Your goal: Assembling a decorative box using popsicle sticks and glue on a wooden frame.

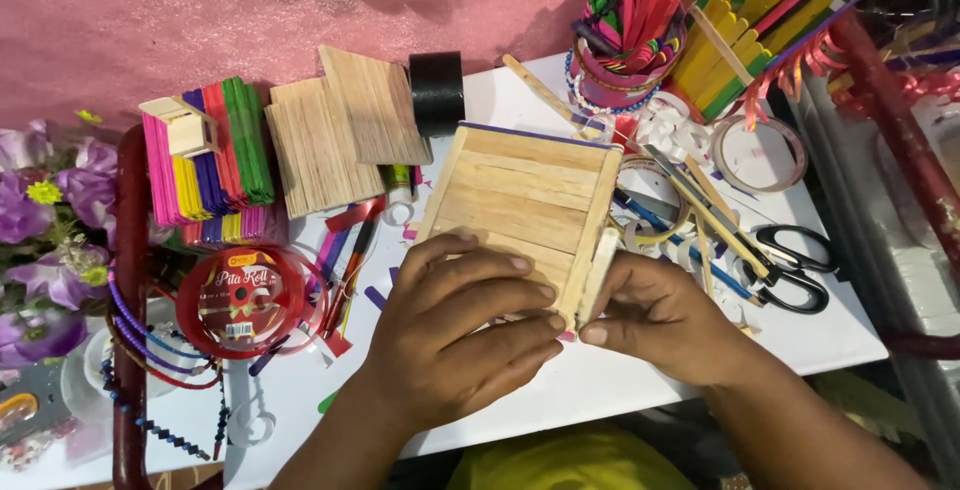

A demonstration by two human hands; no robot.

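Currently a plain stick is pinched in the right hand fingers against the edge of the stick panel on the worktop, pinned flat by the left hand; alignment and firm pressing seem needed.

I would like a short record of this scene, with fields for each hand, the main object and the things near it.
left hand: flat on the wooden stick panel, pressing it down
right hand: pinching a plain stick against the panel's right edge
surface: white table
nearby: scissors, red ribbon spool, coloured sticks, black tape roll
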